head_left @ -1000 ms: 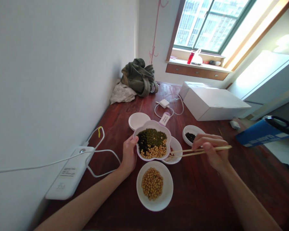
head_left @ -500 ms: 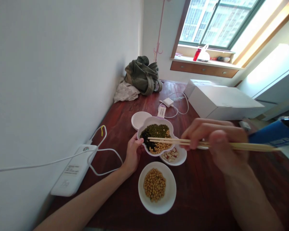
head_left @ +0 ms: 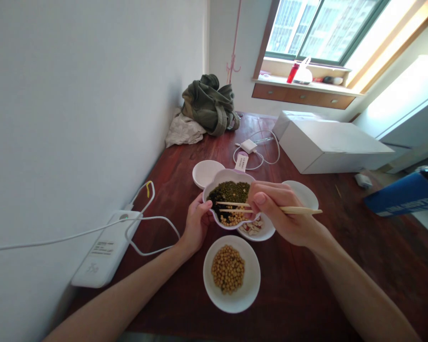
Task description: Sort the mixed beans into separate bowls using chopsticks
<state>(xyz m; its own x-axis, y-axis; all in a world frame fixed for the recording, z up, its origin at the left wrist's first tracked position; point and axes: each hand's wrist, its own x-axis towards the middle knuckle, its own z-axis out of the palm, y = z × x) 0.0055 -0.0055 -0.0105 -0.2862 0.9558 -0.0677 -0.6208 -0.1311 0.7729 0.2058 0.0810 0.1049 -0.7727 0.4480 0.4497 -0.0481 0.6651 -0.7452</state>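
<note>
A flower-shaped bowl (head_left: pixel 217 180) holds mixed green, black and yellow beans at the middle of the dark wooden table (head_left: pixel 299 280). My left hand (head_left: pixel 197 224) grips its near-left rim. My right hand (head_left: pixel 283 213) holds a pair of wooden chopsticks (head_left: pixel 231 207), their tips lying over the beans in that bowl. In front of it stands a round white bowl (head_left: pixel 248 289) with yellow soybeans. A small dish (head_left: pixel 262 232) with pale and reddish pieces sits partly under my right hand. Another white dish (head_left: pixel 305 194) shows behind my right hand.
An empty white dish (head_left: pixel 207 172) sits behind the flower bowl. A white power strip (head_left: pixel 105 249) with cables lies at the left by the wall. A charger and cable (head_left: pixel 249 146), a green bag (head_left: pixel 210 104), a white box (head_left: pixel 328 145) and a blue object (head_left: pixel 403 197) are also around.
My right hand swung the chopsticks left from beside the small dish to over the flower bowl, then dropped closer to it. My left hand stayed on the bowl's rim.
</note>
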